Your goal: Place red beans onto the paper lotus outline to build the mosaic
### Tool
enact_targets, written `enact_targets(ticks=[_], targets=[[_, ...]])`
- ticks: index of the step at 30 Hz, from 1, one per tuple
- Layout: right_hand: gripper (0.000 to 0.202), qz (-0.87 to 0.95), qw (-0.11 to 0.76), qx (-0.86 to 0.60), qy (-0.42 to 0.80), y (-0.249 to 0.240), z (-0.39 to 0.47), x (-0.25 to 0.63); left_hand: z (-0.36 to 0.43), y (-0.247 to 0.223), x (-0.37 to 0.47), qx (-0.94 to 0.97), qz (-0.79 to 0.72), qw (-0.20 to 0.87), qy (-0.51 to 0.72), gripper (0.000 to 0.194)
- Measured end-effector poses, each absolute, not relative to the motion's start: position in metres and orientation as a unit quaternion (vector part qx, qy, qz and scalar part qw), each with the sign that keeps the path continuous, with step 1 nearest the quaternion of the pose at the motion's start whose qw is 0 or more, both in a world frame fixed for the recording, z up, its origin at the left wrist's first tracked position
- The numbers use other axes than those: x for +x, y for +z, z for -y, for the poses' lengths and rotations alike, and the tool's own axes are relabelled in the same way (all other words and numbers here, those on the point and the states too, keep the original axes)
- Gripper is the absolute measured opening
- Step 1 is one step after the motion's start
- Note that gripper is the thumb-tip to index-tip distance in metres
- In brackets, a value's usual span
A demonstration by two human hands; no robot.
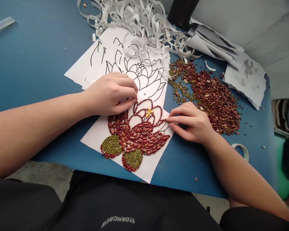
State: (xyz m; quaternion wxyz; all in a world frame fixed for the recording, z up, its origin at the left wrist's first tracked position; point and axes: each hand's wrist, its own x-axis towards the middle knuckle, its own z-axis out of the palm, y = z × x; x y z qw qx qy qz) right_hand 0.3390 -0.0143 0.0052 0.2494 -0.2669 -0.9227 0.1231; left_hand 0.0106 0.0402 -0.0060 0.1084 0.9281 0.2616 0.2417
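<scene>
A white sheet (151,166) near the table's front edge bears a flower picture made of red beans (139,134), with green beans (112,145) filling two rounded leaf shapes and small yellow pieces (148,113) near the centre. My left hand (115,93) rests over the sheet's upper left part, its fingers curled together; what they hold, if anything, is hidden. At the sheet's right edge, my right hand (189,123) has its thumb and fingertips closed at the end of a bean-lined petal. Whatever lies between those fingertips is too small to name.
Behind lie printed flower sheets (86,64) under curled paper strips (144,22). A heap of mixed beans (214,102) spreads at the right, with crumpled papers (245,77) beyond and a tape roll (242,150) beside my right forearm. A dark object (182,12) stands at the back.
</scene>
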Motion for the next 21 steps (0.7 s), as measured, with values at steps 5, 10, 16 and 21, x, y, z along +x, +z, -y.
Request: enact_targets(ticks=[5,10,16,21], targets=[[0.012,0.863,0.271,-0.413,0.105,0.015,-0.003,0.357,-0.040,-0.007,0.010,0.923,-0.268,0.128,0.244,0.021],[0.016,0.791,0.245,-0.556,0.071,0.016,-0.027,0.381,-0.041,-0.007,0.011,0.927,-0.258,0.102,0.251,0.024],[0.011,0.834,0.180,-0.520,0.048,0.012,-0.040,0.368,-0.041,-0.006,0.011,0.930,-0.255,0.095,0.249,0.024],[0.019,0.832,0.185,-0.522,0.022,0.011,-0.046,0.372,-0.041,-0.006,0.011,0.931,-0.254,0.085,0.248,0.026]])
